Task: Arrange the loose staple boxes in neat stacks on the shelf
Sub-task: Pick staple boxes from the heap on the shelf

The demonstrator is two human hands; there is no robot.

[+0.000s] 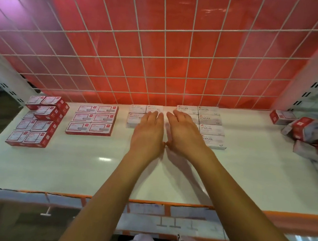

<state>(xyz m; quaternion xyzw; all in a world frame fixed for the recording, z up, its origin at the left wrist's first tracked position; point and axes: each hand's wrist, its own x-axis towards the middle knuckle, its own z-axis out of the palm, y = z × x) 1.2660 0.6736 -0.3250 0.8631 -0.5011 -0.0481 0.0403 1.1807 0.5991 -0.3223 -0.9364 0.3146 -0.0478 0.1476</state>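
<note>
- Judged well past halfway: four blocks of staple boxes set out in rows along the back edge of the shelf (91, 172).
- Nearest the back left corner, a red block (35, 122) in two columns, with some boxes doubled up and sitting slightly askew (probably due one more squaring).
- Just beside it toward the middle, a second red block (92, 119), two across and three deep, flush and tidy.
- At the middle of the back edge, a pale block (135, 116); near its right side, a white block (211, 125) marked STAPLES, with a narrow gap between the two.
- Of the left hand (149, 131): flat, palm down, fingers straight and close together over the pale block, gripping nothing.
- Of the right hand (184, 134): equally flat and straight-fingered over the left column of the white block, nothing pinched or held.
- Likely step in hand: pressing or nudging these two blocks into line.
- Left to do: a loose heap (308, 134) of red and white boxes tumbled at all angles at the right edge of the shelf, well apart from both hands.
- Cut off by the frame's right side: part of that heap, so no telling its count.
- Hidden beneath the palms: several box tops, and whether touching or only hovering.
- Hard to make out: stack heights from this steep view, and the blurred print on the pale block.
</note>
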